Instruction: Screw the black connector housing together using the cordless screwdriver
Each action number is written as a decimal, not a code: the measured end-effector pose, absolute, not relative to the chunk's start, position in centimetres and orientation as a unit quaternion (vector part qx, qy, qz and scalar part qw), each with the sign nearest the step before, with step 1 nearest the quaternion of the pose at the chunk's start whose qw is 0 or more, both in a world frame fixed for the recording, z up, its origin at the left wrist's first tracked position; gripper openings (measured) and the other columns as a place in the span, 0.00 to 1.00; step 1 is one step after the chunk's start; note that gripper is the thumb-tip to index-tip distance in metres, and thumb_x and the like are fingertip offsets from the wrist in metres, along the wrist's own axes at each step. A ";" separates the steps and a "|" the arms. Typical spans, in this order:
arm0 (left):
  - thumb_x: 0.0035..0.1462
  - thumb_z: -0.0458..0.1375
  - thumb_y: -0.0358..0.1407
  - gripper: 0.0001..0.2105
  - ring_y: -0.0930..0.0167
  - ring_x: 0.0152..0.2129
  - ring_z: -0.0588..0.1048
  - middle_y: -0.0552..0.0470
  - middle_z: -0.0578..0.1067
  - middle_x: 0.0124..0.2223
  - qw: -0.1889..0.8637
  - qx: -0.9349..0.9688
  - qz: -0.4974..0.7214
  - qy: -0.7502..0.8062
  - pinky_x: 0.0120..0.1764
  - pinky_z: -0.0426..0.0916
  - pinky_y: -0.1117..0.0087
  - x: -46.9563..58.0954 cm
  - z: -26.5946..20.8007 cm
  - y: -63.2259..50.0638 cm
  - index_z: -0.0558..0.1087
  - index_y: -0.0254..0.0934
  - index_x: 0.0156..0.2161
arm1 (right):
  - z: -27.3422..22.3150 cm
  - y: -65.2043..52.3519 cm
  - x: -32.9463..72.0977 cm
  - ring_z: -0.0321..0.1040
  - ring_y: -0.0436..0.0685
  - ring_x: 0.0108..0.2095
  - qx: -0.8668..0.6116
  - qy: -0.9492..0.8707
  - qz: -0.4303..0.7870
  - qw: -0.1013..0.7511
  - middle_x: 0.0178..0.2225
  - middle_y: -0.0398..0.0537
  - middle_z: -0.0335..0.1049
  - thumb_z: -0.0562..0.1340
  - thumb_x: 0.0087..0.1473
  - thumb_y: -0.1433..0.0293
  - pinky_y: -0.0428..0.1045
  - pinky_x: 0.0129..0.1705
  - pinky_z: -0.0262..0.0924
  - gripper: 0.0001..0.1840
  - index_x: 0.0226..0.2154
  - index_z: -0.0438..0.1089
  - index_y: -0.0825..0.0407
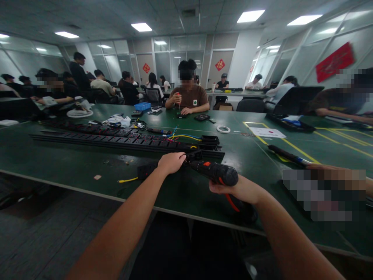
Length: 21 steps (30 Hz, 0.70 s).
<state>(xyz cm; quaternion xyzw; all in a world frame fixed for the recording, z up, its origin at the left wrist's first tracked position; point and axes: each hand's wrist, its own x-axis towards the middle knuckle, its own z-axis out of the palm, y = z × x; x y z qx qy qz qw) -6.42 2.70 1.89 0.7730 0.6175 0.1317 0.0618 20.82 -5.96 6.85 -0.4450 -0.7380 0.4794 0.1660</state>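
Note:
My right hand [225, 187] is wrapped round the grip of a black cordless drill [214, 171] with orange accents. The drill's nose points left, toward my left hand [171, 161]. That hand is closed at a short black socket block [145, 171], right by the drill's tip; its fingertips and the drill bit are hard to make out. A yellow wire [128, 180] sticks out of the block's left side. Just beyond my hands lie long black power strips [116, 143] with rows of sockets, and blue and yellow wires [186, 136] near their right end.
Across the green table [96, 159] a person [186, 93] works with a red-handled screwdriver. A co-worker's hand [332, 171] is at the right, near a dark tool [287, 154]. A white tape roll [223, 129] and a paper sheet [268, 132] lie farther back.

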 end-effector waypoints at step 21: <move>0.69 0.41 0.49 0.25 0.61 0.54 0.74 0.52 0.75 0.60 0.063 0.771 0.130 0.620 0.53 0.67 0.62 -6.1 2.2 2.5 0.71 0.49 0.61 | 7.6 -6.3 20.8 0.70 0.61 0.42 -0.437 -0.762 0.436 0.196 0.37 0.45 0.75 0.70 0.47 0.56 0.59 0.53 0.64 0.20 0.39 0.76 0.51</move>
